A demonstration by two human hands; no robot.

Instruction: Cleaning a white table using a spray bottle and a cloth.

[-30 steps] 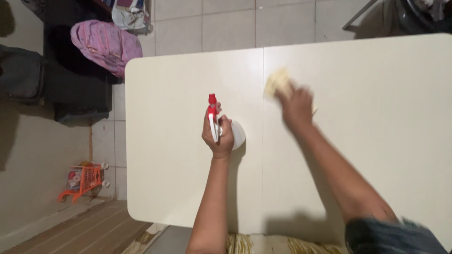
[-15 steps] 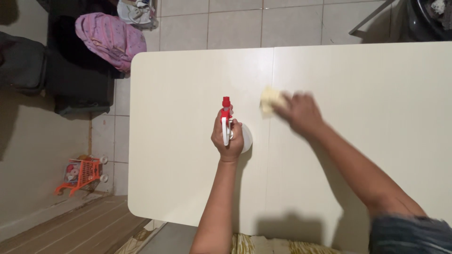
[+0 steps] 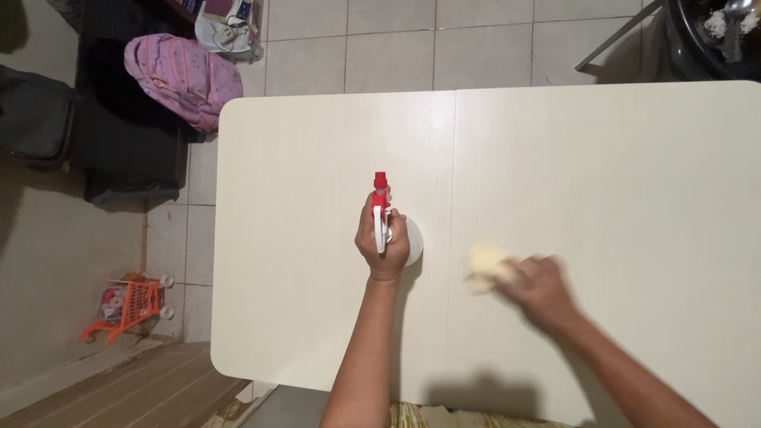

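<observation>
My left hand (image 3: pixel 382 246) grips a white spray bottle with a red trigger head (image 3: pixel 380 200), held upright over the middle of a cream white table (image 3: pixel 301 158). The red nozzle faces the far edge. To its right my right hand (image 3: pixel 539 287) presses a pale yellow cloth (image 3: pixel 485 263) flat on the tabletop; the hand is blurred by motion. A seam (image 3: pixel 453 158) runs across the table between the two hands.
On the tiled floor to the left stand a dark piece of furniture (image 3: pixel 119 150) with a pink bag (image 3: pixel 184 78) on it and a small orange toy cart (image 3: pixel 127 305). A black round object (image 3: pixel 713 36) sits at the top right.
My right hand has dragged the yellow cloth from the far middle of the table toward me and to the right. The spray bottle stays in my left hand, nearly still.
</observation>
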